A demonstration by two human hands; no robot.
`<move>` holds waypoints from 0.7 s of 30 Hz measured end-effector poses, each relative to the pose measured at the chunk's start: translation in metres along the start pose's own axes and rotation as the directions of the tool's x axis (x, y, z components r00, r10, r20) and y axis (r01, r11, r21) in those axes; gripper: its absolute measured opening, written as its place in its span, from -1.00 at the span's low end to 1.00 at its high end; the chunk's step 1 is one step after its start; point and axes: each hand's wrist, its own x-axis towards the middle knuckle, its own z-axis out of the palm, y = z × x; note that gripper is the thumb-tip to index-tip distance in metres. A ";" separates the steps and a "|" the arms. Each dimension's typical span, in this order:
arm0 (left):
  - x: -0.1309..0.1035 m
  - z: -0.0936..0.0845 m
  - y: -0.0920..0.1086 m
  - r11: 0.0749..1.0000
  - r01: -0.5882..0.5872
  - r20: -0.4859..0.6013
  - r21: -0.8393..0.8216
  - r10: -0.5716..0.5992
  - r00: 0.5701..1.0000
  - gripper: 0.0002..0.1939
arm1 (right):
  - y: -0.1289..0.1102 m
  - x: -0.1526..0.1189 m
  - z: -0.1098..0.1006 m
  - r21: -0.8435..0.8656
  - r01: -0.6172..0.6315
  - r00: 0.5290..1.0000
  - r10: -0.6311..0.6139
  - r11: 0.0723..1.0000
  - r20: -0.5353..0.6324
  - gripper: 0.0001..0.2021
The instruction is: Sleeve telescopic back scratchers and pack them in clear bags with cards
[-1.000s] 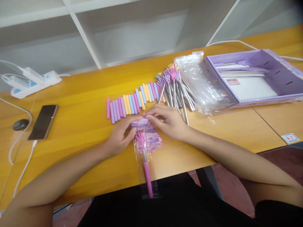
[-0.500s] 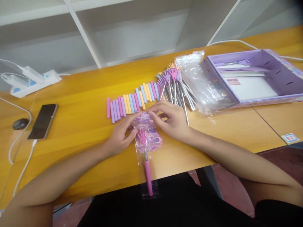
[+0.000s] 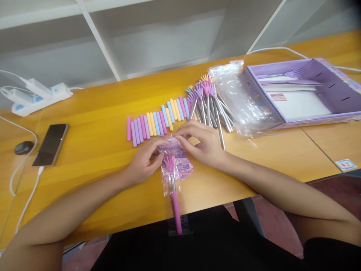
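Observation:
In front of me lies a pink back scratcher (image 3: 176, 210) inside a narrow clear plastic bag (image 3: 166, 187), its handle reaching past the table edge over my lap. At the bag's upper end is a small purple printed card (image 3: 168, 146). My left hand (image 3: 143, 161) is closed on the left side of that end, fingers curled. From the other side, my right hand (image 3: 207, 145) pinches the top edge between thumb and fingertips. More printed cards (image 3: 186, 168) lie under and beside the bag, partly hidden.
Pastel handle sleeves (image 3: 152, 124) lie in a row beyond my hands. Beside them are piled metal back scratchers (image 3: 208, 105), empty plastic bags (image 3: 237, 98) and a purple box (image 3: 310, 116). On the left are a phone (image 3: 51, 145), a mouse (image 3: 24, 148) and a power strip (image 3: 42, 101).
My right fingertips have shifted slightly left and down along the bag's top edge. The card at the top now sits a little lower and is more covered by my fingers.

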 end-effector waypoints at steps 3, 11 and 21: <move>-0.001 0.002 -0.002 0.999 -0.001 -0.031 -0.035 0.000 1.000 -0.47 | 0.001 0.001 -0.003 0.009 0.028 1.000 -0.028 1.000 -0.003 -0.90; -0.001 0.000 -0.006 0.998 -0.010 -0.043 -0.065 0.007 0.999 -0.41 | 0.005 0.003 -0.008 0.092 0.149 0.966 -0.165 0.985 0.200 -0.92; 0.005 -0.007 0.000 0.997 -0.069 -0.030 -0.042 0.068 0.997 -0.68 | 0.013 -0.005 -0.001 -0.092 0.389 0.893 -0.351 0.916 0.282 -0.82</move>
